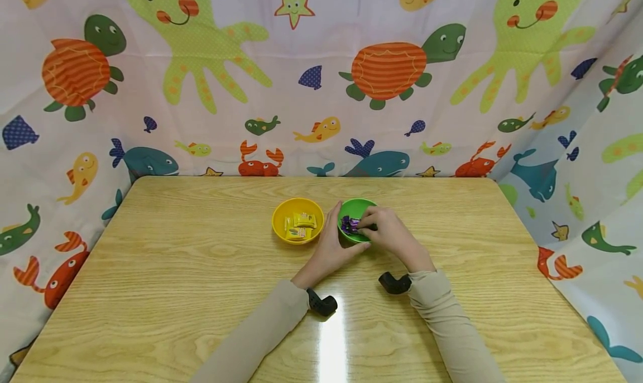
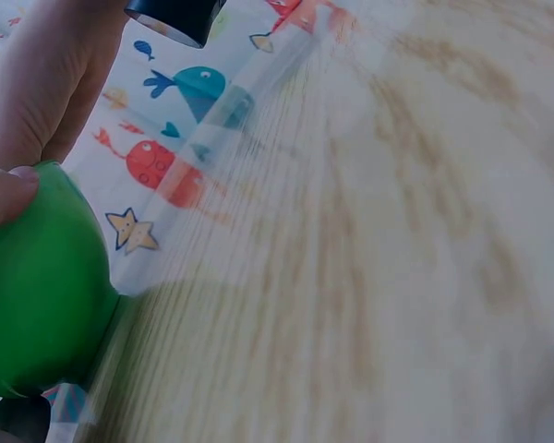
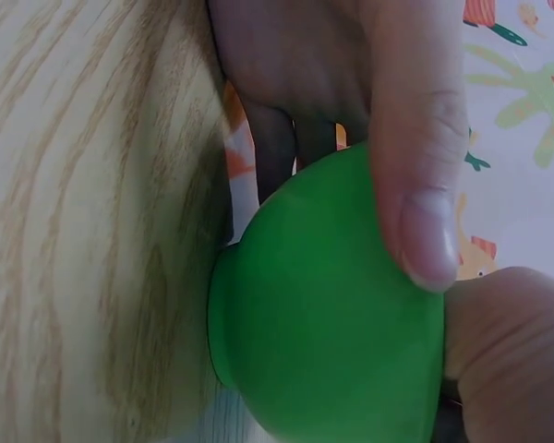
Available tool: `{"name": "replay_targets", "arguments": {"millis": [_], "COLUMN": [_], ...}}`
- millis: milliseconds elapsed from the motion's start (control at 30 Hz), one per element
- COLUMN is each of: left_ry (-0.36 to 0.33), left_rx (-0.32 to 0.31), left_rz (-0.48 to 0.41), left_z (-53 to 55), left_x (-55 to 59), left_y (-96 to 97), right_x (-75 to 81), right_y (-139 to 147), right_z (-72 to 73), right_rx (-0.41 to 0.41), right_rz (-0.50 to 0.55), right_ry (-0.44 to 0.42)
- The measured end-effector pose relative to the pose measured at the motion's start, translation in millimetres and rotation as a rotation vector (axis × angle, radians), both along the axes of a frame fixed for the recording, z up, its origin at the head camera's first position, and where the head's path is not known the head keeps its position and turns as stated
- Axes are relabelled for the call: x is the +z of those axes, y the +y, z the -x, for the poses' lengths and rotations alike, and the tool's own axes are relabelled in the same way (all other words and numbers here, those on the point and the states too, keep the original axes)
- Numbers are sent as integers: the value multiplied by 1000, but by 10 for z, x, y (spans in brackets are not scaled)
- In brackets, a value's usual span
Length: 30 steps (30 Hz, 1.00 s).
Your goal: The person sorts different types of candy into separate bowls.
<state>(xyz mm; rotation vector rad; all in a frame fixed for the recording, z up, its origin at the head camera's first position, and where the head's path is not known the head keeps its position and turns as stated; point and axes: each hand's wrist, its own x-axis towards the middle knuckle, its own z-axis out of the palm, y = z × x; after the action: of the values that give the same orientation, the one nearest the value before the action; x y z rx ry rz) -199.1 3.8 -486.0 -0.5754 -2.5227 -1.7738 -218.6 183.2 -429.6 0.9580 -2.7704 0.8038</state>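
A green bowl (image 1: 358, 205) stands on the table with several purple-wrapped candies (image 1: 346, 224) inside. My left hand (image 1: 332, 248) holds this bowl from its left, fingers along the side and thumb at the near rim; the right wrist view shows the thumb pressed on the green wall (image 3: 323, 305). From the right, my right hand (image 1: 384, 229) reaches over the rim, its fingertips pinching at a purple candy. The bowl's wall hides those fingertips in both wrist views. Just left of my left hand sits a yellow bowl (image 1: 278, 225) holding several yellow-wrapped candies (image 1: 300, 233).
The wood-grain table (image 1: 201, 293) ends at the back against a curtain (image 1: 321, 31) printed with sea animals. Black wrist camera mounts (image 1: 324, 305) sit below each hand. A bright light reflection lies on the table's front middle.
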Motion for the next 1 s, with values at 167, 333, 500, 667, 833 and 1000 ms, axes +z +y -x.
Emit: {"name": "replay_targets", "arguments": {"millis": [167, 333, 500, 667, 833, 1000], "left_ry": [16, -19, -131, -181, -199, -165], "left_rx": [-10, -7, -14, -42, -133, -296], "left_rz": [3, 27, 63, 70, 127, 285], "left_z": [-4, -48, -145, -223, -328, -472], "left_x": [-9, 3, 30, 54, 74, 171], "left_y": [-1, -9, -37, -96, -240, -500], "right_x": [4, 2, 26, 54, 134, 224], "right_y": [4, 8, 21, 51, 84, 186], "right_z": [-10, -9, -11, -36, -126, -258], "right_rx": [9, 17, 16, 17, 17, -6], "right_rz": [2, -4, 19, 81, 107, 100], "right_ry": [-1, -9, -38, -50, -43, -34]}}
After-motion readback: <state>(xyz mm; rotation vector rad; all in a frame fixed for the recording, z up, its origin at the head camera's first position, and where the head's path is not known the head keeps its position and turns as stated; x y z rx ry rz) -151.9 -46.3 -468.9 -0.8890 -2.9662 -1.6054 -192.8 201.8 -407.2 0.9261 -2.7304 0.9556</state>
